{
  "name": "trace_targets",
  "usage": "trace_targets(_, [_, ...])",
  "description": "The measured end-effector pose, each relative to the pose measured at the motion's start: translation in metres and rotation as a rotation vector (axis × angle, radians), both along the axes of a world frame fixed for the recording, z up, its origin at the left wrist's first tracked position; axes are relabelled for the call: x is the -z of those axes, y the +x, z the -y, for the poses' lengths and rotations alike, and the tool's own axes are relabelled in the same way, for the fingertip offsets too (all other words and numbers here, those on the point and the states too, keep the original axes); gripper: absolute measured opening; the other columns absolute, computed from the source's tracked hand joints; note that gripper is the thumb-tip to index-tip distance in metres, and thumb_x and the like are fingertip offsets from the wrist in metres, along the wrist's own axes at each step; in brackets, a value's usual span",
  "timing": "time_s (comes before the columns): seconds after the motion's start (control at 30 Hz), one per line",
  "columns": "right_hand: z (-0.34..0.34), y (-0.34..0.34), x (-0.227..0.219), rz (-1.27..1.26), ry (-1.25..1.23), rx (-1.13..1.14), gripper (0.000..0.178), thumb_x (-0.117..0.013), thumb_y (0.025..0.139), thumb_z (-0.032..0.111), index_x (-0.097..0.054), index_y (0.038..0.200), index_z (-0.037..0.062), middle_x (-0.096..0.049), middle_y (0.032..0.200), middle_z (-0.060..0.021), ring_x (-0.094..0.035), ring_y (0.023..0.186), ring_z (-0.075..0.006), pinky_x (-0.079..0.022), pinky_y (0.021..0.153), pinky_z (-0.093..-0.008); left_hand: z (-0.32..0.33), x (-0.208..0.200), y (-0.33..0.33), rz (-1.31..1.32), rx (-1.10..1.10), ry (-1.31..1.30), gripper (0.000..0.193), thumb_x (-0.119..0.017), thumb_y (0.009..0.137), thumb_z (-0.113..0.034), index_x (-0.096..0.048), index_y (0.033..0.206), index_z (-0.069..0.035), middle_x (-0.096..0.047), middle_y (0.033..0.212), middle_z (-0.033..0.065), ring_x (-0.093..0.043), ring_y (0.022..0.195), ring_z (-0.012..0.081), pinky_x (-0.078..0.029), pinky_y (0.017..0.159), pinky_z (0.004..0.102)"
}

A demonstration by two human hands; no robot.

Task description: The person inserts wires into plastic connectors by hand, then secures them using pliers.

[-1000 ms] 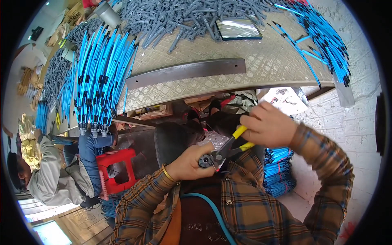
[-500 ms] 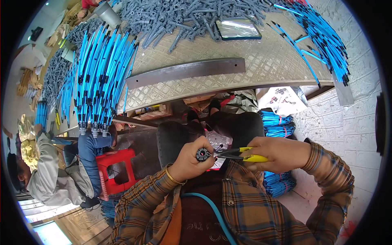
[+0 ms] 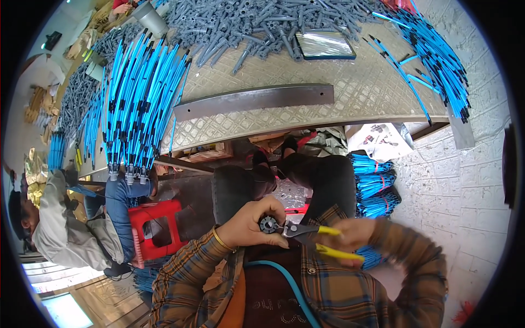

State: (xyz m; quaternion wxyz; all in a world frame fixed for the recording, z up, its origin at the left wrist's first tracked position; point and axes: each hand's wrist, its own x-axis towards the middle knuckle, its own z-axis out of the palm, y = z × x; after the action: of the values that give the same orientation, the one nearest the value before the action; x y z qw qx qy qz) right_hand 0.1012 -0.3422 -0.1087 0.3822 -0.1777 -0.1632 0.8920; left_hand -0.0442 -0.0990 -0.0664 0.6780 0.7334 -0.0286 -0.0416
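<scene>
Over my lap, my left hand [image 3: 245, 225] is closed around a dark grey ribbed cylindrical part [image 3: 268, 224], its round end facing up. My right hand [image 3: 353, 234], partly blurred, grips yellow-handled pliers [image 3: 302, 232]. The pliers' handles are spread apart, and their metal head meets the side of the part by my left fingertips. Whatever lies between the jaws is too small to make out.
Ahead, a table [image 3: 219, 131] carries a metal bar [image 3: 254, 100], a heap of grey plastic parts [image 3: 262, 27], blue-and-black rods [image 3: 131, 104] and a flat box [image 3: 325, 44]. A co-worker [image 3: 71, 229] sits at left by a red stool [image 3: 156, 229]. Bundled rods [image 3: 374, 183] stand at right.
The pliers' handles have spread wider, and their head has come closer to the grey part. My right hand has moved down and inward. My left hand keeps its hold, slightly lower.
</scene>
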Motion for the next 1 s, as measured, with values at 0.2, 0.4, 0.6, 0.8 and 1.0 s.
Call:
trace_targets(0.2, [-0.013, 0.005, -0.030, -0.071, 0.036, 0.060, 0.058, -0.054, 0.086, 0.034, -0.030, 0.129, 0.0037, -0.060, 0.080, -0.0137, -0.063, 0.065, -0.0170, -0.052, 0.052, -0.0266, -0.007, -0.002, 0.003, 0.072, 0.055, 0.063, 0.044, -0.082, 0.060, -0.013, -0.056, 0.095, -0.004, -0.060, 0.088, 0.0052, -0.057, 0.082, 0.0126, -0.044, 0.072, 0.0250])
trace_targets(0.4, [-0.021, 0.026, -0.058, 0.508, -0.034, 0.033, 0.066, -0.057, 0.081, 0.024, -0.023, 0.134, 0.0072, -0.059, 0.084, -0.0146, -0.064, 0.073, -0.0206, -0.053, 0.058, -0.0297, -0.003, -0.012, 0.012, -0.090, -0.030, -0.033, 0.047, -0.084, 0.056, -0.014, -0.058, 0.094, -0.004, -0.059, 0.086, 0.0034, -0.055, 0.081, 0.0113, -0.043, 0.072, 0.0240])
trace_targets(0.6, [-0.017, 0.005, -0.061, 0.594, 0.167, 0.148, 0.062, -0.056, 0.082, 0.021, -0.025, 0.134, 0.0094, -0.059, 0.086, -0.0134, -0.062, 0.072, -0.0192, -0.052, 0.058, -0.0293, -0.006, 0.003, 0.005, 0.034, -0.025, -0.030, 0.046, -0.084, 0.056, -0.013, -0.057, 0.092, -0.004, -0.058, 0.085, 0.0015, -0.053, 0.078, 0.0102, -0.042, 0.071, 0.0232])
trace_targets(0.8, [-0.020, 0.024, -0.062, 0.763, 0.115, 0.167, 0.064, -0.058, 0.084, 0.025, -0.021, 0.135, 0.0067, -0.057, 0.087, -0.0118, -0.061, 0.071, -0.0165, -0.051, 0.063, -0.0283, -0.003, -0.001, 0.009, -0.106, -0.168, -0.153, 0.045, -0.084, 0.055, -0.012, -0.058, 0.091, -0.004, -0.056, 0.085, 0.0016, -0.052, 0.078, 0.0103, -0.041, 0.070, 0.0230])
trace_targets(1.0, [-0.008, 0.000, -0.045, 0.291, -0.016, 0.148, 0.059, -0.054, 0.083, 0.018, -0.026, 0.134, 0.0085, -0.060, 0.085, -0.0105, -0.061, 0.064, -0.0174, -0.049, 0.057, -0.0278, -0.009, 0.002, 0.007, -0.032, -0.050, -0.007, 0.043, -0.083, 0.055, -0.012, -0.059, 0.090, -0.003, -0.056, 0.086, 0.0021, -0.053, 0.078, 0.0105, -0.041, 0.069, 0.0231])
